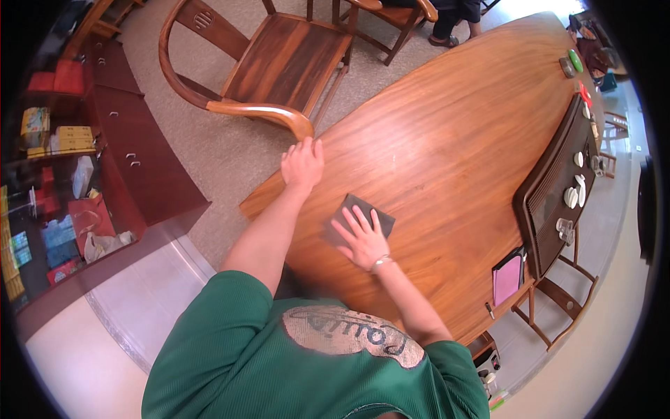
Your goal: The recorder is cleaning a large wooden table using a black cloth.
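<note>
My right hand [362, 238] lies flat, fingers spread, on top of a dark grey cloth [386, 222]. Beneath the cloth is the glossy wooden tabletop [450, 152], near its left end. The cloth's lower left part is blurred. My left hand [303, 166] rests at the table's left edge. Its fingertips are bent down beside the curved end of a wooden chair's armrest [261, 111]; whether they grip the edge or the armrest is hidden.
Along the table's right side sits a dark tea tray [544, 209] with white cups [570, 197] and a glass vessel [565, 230]. Nearer are a pink-covered notebook [507, 278] and a pen [489, 310]. A dark red cabinet [141, 157] stands left. A person's legs [445, 26] show beyond.
</note>
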Motion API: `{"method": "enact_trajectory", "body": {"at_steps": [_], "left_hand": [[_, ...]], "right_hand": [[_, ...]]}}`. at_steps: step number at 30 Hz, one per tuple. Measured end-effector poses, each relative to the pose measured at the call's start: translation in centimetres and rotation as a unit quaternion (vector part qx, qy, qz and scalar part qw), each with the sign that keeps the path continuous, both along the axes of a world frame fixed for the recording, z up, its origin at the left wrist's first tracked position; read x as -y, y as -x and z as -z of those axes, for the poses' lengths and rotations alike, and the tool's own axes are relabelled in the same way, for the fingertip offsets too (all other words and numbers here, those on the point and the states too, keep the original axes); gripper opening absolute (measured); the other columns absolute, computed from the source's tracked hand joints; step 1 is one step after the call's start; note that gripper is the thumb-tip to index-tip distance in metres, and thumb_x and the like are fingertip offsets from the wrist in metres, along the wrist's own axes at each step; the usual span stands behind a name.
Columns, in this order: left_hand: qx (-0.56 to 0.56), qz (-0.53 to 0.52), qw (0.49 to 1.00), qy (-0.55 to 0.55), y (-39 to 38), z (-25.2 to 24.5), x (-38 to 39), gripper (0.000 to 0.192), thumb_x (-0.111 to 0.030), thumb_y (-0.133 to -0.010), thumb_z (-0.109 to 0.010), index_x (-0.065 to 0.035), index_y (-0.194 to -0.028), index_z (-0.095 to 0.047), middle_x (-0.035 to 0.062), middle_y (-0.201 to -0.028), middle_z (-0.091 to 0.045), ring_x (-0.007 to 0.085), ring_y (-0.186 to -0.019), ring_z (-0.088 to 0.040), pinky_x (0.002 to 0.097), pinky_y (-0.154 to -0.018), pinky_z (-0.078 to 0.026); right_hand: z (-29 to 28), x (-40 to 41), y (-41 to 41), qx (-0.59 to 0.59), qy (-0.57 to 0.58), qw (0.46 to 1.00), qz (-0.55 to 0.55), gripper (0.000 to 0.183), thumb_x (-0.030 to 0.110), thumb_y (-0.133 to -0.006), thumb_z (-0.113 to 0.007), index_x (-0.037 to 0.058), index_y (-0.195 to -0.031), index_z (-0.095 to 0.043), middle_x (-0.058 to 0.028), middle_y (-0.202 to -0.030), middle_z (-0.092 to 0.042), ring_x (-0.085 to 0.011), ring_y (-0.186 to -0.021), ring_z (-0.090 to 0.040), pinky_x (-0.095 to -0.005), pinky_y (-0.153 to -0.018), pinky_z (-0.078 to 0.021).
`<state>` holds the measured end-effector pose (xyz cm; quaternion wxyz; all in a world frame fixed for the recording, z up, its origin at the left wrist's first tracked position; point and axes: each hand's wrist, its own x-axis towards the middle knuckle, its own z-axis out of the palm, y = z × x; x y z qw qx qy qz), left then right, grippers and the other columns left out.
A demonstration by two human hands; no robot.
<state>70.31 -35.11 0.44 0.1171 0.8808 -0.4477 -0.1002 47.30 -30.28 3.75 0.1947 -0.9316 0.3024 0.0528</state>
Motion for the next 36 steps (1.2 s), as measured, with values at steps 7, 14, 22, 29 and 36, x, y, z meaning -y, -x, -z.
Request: {"method": "enact_trajectory", "body": {"at_steps": [7, 14, 22, 29, 36], "left_hand": [[-0.005, 0.000, 1.000, 0.012, 0.0, -0.2, -0.1, 0.032, -0.038, -0.095, -0.040, -0.0096, -0.089, -0.056, 0.0110, -0.089, -0.066, 0.0299, -0.089, -0.061, 0.0465, -0.079, -0.044], [-0.012, -0.002, 1.000, 0.016, -0.2, -0.7, -0.4, 0.034, -0.036, -0.095, -0.041, -0.0082, -0.086, -0.058, 0.0129, -0.088, -0.066, 0.0309, -0.089, -0.061, 0.0464, -0.081, -0.044], [-0.028, 0.003, 0.999, 0.019, -0.1, -0.5, 0.0, 0.036, -0.037, -0.095, -0.039, -0.0077, -0.091, -0.058, 0.0140, -0.090, -0.066, 0.0314, -0.092, -0.061, 0.0471, -0.081, -0.044], [-0.015, 0.004, 0.999, 0.044, -1.0, 0.8, 0.0, 0.039, -0.041, -0.095, -0.038, -0.0077, -0.096, -0.059, 0.0147, -0.092, -0.066, 0.0319, -0.093, -0.060, 0.0480, -0.082, -0.043], [-0.009, 0.029, 0.998, 0.049, -0.3, 1.3, 0.1, 0.042, -0.045, -0.095, -0.036, -0.0091, -0.100, -0.057, 0.0145, -0.102, -0.064, 0.0323, -0.100, -0.057, 0.0492, -0.085, -0.042]], "right_hand": [[3.7, 17.5, 6.4, 0.001, 0.199, 0.947, 0.254, 0.062, 0.044, -0.089, -0.051, 0.0241, -0.144, -0.031, -0.0091, -0.152, -0.023, -0.0302, -0.141, -0.017, -0.0544, -0.112, -0.0125], [5.0, 17.3, 5.0, -0.042, 0.191, 0.925, 0.326, 0.063, 0.052, -0.092, -0.040, 0.0256, -0.147, -0.024, -0.0097, -0.154, -0.016, -0.0297, -0.142, -0.012, -0.0557, -0.111, -0.0082], [2.0, 5.5, 6.2, 0.244, 0.184, 0.884, 0.353, 0.042, 0.025, -0.083, -0.062, 0.0125, -0.122, -0.054, -0.0184, -0.126, -0.047, -0.0348, -0.120, -0.040, -0.0518, -0.102, -0.0286], [-3.6, -6.7, -0.2, 0.293, -0.059, 0.881, 0.367, 0.018, 0.015, -0.073, -0.070, 0.0088, -0.091, -0.069, -0.0098, -0.084, -0.059, -0.0293, -0.089, -0.052, -0.0376, -0.079, -0.0445], [-0.4, -4.5, -6.6, 0.262, -0.055, 0.905, 0.330, 0.015, 0.014, -0.069, -0.074, 0.0083, -0.082, -0.069, -0.0099, -0.077, -0.056, -0.0296, -0.083, -0.052, -0.0373, -0.073, -0.0446]]}}
